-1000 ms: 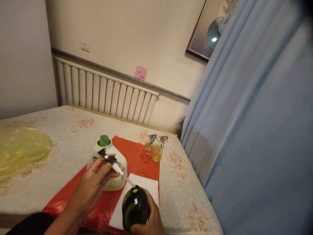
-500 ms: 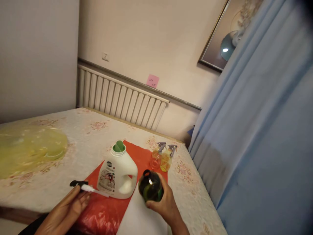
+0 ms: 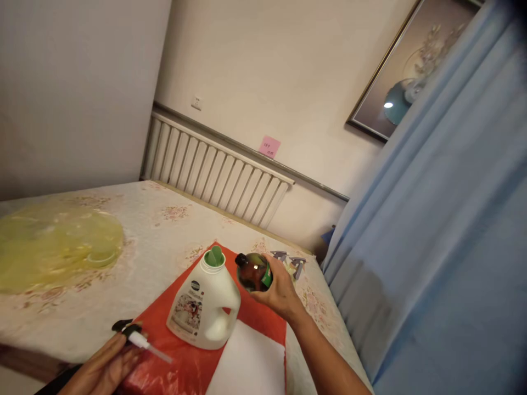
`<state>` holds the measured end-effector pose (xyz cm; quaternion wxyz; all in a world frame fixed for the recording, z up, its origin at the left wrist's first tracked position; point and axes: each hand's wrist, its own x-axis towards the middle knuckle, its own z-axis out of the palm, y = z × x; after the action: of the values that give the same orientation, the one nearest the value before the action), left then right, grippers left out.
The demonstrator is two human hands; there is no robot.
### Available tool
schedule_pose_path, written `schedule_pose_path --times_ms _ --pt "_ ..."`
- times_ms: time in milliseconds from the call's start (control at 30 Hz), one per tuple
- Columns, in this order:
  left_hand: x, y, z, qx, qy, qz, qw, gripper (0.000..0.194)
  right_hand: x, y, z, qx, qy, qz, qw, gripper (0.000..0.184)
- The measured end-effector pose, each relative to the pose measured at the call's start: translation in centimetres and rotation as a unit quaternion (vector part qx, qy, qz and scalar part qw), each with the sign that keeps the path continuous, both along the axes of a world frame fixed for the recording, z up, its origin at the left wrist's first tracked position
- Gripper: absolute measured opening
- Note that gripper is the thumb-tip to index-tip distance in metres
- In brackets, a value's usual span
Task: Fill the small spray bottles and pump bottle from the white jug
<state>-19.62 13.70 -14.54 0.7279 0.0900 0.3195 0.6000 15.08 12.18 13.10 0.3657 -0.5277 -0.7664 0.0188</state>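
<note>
A black pump head (image 3: pixel 134 332) with a white collar and a clear dip tube is pinched in my left hand (image 3: pixel 111 359), at the lower left. My right hand (image 3: pixel 280 291) is wrapped round a dark round bottle (image 3: pixel 254 270) with a green label. The bottle tilts to the left, its open neck pointing at a white detergent jug (image 3: pixel 206 307). That jug stands upright with no lid, and green plastic shows in its mouth. Bottle and jug appear to be slightly apart. Nothing is seen flowing between them.
Beneath the jug lies a red plastic sheet (image 3: pixel 164 307), with white paper (image 3: pixel 251 359) on it. Spray bottles (image 3: pixel 297 266) stand behind my right hand, partly hidden. Yellow crumpled plastic (image 3: pixel 61 247) lies on the left of the floral bed cover (image 3: pixel 152 241).
My right hand has raised the dark bottle away from me and tipped it left beside the jug's mouth. The pump head in my left hand has moved slightly lower. The view has shifted.
</note>
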Motion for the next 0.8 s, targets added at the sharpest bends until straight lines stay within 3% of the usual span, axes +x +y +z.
schedule_pose_path --times_ms 267,800 --pt "-0.4 0.1 -1.6 0.016 -0.021 -0.052 0.998 0.043 -1.5 2.0 2.2 0.024 -0.106 0.018 0.994 0.077" --pt "0.0 -0.7 0.5 0.007 -0.044 -0.062 0.997 0.039 -2.7 2.7 4.1 0.04 -0.241 0.038 0.969 0.074"
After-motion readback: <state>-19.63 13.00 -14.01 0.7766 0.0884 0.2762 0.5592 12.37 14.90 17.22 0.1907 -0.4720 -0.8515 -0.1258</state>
